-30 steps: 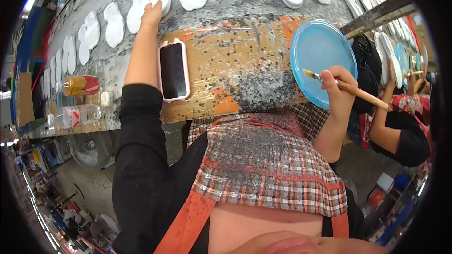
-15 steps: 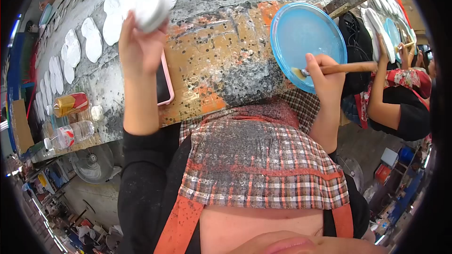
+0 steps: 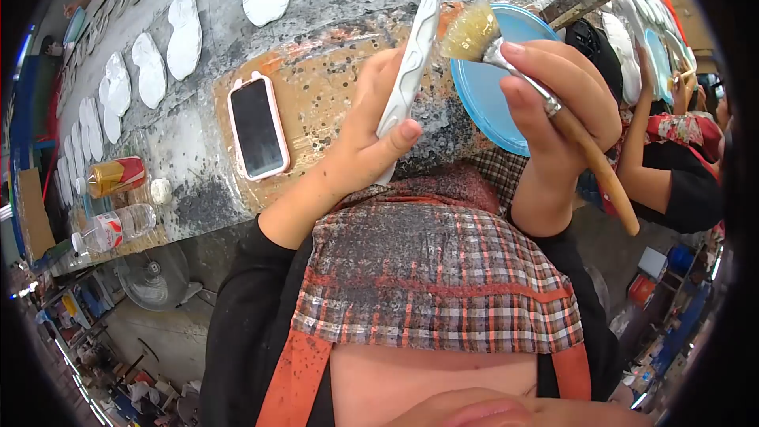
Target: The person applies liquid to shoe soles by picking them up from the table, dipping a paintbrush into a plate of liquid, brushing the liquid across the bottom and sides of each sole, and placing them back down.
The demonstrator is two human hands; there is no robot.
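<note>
the left hand point(image 3: 368, 130) has its fingers closed on a white sole point(image 3: 411, 63), held edge-up between them and the thumb, above the surface point(image 3: 186, 130); the right hand's point(image 3: 565, 99) fingers grip a brush point(image 3: 597, 162), its bristles just beside the sole, near the blue basin point(image 3: 486, 103)

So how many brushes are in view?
2: one brush in the right hand; a second brush in a co-worker's hand, farther right. More may be hidden.
</note>
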